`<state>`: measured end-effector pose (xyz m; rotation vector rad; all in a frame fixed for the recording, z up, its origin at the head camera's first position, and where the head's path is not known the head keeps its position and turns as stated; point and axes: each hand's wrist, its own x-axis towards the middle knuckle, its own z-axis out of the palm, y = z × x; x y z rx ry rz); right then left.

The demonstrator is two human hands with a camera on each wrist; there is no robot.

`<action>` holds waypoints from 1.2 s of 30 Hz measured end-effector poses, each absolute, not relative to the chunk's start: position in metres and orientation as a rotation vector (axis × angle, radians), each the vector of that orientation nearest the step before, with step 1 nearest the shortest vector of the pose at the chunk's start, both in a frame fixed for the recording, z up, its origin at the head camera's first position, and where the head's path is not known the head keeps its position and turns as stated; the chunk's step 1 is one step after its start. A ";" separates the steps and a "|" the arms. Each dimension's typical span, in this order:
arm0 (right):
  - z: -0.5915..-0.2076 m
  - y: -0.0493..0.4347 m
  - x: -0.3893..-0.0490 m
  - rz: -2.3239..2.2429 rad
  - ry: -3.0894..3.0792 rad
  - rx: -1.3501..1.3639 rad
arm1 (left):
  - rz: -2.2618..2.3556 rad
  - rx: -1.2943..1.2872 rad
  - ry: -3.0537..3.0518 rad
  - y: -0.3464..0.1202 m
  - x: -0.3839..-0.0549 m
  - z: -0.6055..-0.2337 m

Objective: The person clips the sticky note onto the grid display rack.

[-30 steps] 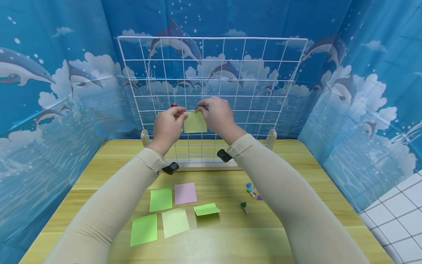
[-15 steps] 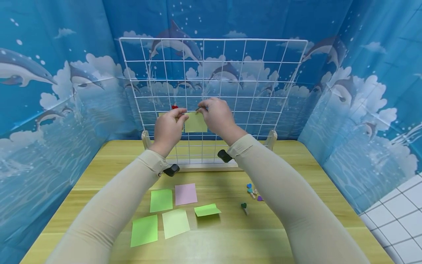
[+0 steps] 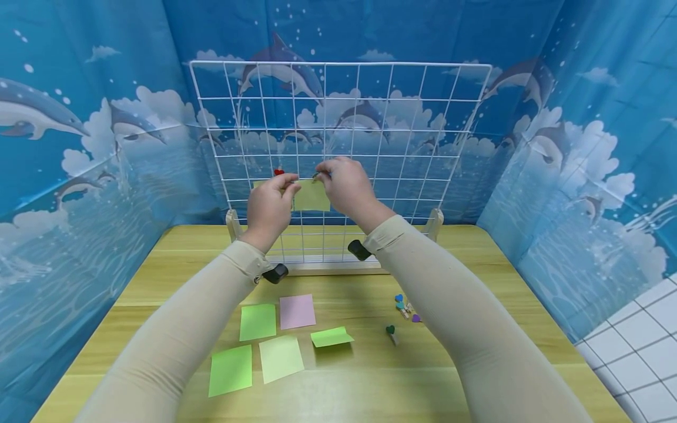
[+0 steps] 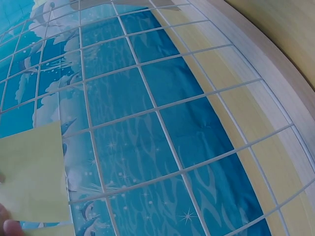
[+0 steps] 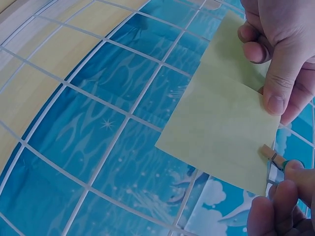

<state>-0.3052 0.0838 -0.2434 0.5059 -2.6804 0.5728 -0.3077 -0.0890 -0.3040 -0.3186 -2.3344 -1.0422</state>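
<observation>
My left hand [image 3: 268, 205] pinches a pale yellow sticky note [image 3: 312, 197] near its upper left corner, against the white wire grid [image 3: 375, 139]. At the note's top edge, my right hand [image 3: 350, 187] pinches a small wooden clothespin [image 5: 273, 157] with a bit of green on it. In the right wrist view the clothespin's tip overlaps the note's edge; how firmly it bites is unclear. Another yellow note [image 5: 232, 54] hangs on the grid, partly hidden by the left hand. Just above that hand shows a red heart clip [image 3: 278, 172].
Several sticky notes lie on the wooden table [image 3: 359, 388], among them a pink note [image 3: 297, 311] and a curled green note [image 3: 331, 336]. A green heart clothespin [image 3: 391, 333] and several other heart clips [image 3: 403, 308] lie near the right forearm. Wooden feet [image 3: 435, 223] support the grid.
</observation>
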 end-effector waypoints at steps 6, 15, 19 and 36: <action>-0.244 0.083 -0.306 0.554 -2.682 0.506 | -1.040 -0.324 -2.321 -0.089 -0.309 -0.305; -0.243 0.081 -0.306 0.529 -2.689 0.491 | -1.033 -0.326 -2.313 -0.089 -0.310 -0.305; -0.244 0.081 -0.306 0.505 -2.687 0.492 | -1.036 -0.322 -2.320 -0.089 -0.309 -0.304; -0.250 0.084 -0.305 0.510 -2.688 0.519 | -1.043 -0.332 -2.309 -0.089 -0.308 -0.305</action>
